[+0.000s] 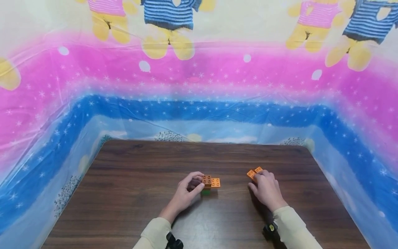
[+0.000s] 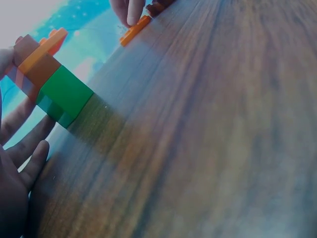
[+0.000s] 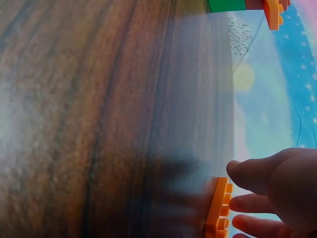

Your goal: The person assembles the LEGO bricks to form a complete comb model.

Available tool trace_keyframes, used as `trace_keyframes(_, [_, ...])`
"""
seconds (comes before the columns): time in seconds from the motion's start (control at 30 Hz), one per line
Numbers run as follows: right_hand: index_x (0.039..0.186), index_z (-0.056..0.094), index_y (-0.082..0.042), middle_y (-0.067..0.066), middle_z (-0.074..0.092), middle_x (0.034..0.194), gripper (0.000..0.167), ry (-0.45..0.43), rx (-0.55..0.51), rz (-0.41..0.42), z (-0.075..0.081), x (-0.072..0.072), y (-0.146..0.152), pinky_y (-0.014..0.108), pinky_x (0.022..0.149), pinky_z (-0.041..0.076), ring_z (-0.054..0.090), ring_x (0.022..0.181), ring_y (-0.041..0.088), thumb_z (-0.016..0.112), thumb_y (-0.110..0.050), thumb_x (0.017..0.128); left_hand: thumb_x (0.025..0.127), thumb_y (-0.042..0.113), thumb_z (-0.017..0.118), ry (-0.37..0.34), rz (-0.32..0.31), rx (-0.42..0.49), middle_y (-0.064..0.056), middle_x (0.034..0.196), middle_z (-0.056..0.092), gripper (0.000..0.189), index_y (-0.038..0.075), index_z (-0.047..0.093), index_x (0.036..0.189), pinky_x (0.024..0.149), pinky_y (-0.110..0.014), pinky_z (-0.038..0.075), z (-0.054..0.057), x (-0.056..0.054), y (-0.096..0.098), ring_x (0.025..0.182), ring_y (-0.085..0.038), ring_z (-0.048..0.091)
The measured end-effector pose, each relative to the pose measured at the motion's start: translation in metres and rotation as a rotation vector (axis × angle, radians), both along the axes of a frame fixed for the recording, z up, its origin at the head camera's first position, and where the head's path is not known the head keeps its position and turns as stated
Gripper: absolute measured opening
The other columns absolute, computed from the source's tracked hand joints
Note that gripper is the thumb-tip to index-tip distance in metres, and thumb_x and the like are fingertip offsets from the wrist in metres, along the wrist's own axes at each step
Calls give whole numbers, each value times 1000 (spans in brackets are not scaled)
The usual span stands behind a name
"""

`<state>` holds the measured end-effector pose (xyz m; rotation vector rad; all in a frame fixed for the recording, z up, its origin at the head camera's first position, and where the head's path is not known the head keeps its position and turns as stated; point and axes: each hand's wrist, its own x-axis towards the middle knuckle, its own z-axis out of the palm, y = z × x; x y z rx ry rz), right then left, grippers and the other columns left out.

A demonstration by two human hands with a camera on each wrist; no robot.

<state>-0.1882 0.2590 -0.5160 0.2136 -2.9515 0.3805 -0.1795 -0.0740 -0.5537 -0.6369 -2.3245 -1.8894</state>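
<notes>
Near the table's middle, my left hand [image 1: 186,193] holds a small stack of toy building bricks between thumb and fingers. A brown brick [image 1: 206,180] tops it, and a flat orange brick [image 1: 216,182] juts out to the right beneath. Another brown brick [image 2: 43,71] comes below that, over a green brick [image 2: 66,94] at the bottom, low at the tabletop. To the right, my right hand [image 1: 266,188] reaches over flat orange bricks [image 1: 251,175] lying on the table. Its fingertips are right at the studs in the right wrist view, with the thumb [image 3: 252,173] held apart.
Beyond the right hand's orange bricks, something dark brown [image 2: 157,7] shows in the left wrist view. The brown wood-grain table [image 1: 140,166] has a patterned pink and blue cloth [image 1: 199,83] hanging behind it and along both sides.
</notes>
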Motion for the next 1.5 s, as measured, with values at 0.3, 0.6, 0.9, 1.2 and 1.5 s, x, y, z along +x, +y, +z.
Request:
trace_keyframes(0.3, [114, 73, -1, 25, 64, 123, 40, -15, -7, -13, -3, 1, 3, 65, 93, 51, 60, 110, 43, 87, -28, 88, 103, 19, 69, 5, -7, 2, -6, 118, 69, 31, 19, 64, 133, 87, -35, 56, -4, -2, 2, 105, -25, 70])
trace_keyframes(0.6, [129, 64, 6, 26, 60, 125, 52, -51, -61, -23, -4, -1, 2, 62, 94, 54, 66, 106, 40, 86, -20, 89, 104, 19, 68, -9, -12, -1, -6, 120, 68, 32, 19, 64, 135, 89, -36, 56, -3, -1, -1, 107, -26, 69])
trace_keyframes(0.9, [117, 70, 4, 24, 65, 116, 44, -29, 3, -21, -4, -3, 3, 60, 91, 56, 65, 101, 37, 88, -23, 87, 103, 19, 68, -16, -12, 4, -6, 120, 68, 31, 20, 64, 134, 88, -36, 56, -4, -3, -1, 106, -26, 69])
trace_keyframes(1.2, [120, 68, -2, 18, 71, 108, 43, -8, 22, -7, -6, -5, 4, 62, 82, 54, 66, 93, 36, 87, -25, 88, 103, 17, 68, -17, -10, 20, -6, 119, 69, 30, 20, 64, 132, 88, -35, 56, -3, -1, -1, 105, -25, 69])
trace_keyframes(1.5, [120, 69, -4, 19, 72, 113, 42, -33, 15, -44, -8, -8, 3, 66, 86, 51, 65, 99, 38, 87, -24, 88, 102, 18, 69, -5, -7, 14, -5, 118, 69, 31, 20, 65, 132, 87, -35, 56, -5, -4, 0, 105, -25, 70])
